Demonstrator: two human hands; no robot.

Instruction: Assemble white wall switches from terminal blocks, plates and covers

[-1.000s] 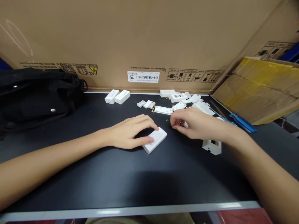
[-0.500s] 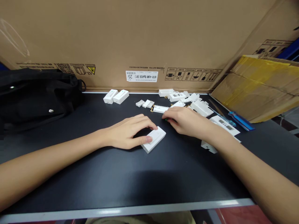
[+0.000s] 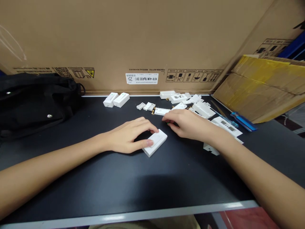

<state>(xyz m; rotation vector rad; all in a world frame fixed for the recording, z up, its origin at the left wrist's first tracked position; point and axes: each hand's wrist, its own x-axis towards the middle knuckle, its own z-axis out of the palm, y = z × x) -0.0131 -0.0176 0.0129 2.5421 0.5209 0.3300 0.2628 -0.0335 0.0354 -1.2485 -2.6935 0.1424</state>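
Observation:
A white rectangular box lies at an angle on the dark table, its left side between the thumb and fingers of my left hand. To its upper right, my right hand is low over the table with its fingers bent together. A tiny green bit shows between those fingertips; the rest of that item is hidden. Just beyond my right hand lie a flat white plate and other loose white parts.
Two white boxes stand near the back edge. A black bag is at the left, a taped carton at the right, with a blue tool beside it. A large cardboard box walls off the back.
The whole view has shifted slightly, so things appear a little further left. Both hands keep nearly the same pose, and the white box stays under my left hand.

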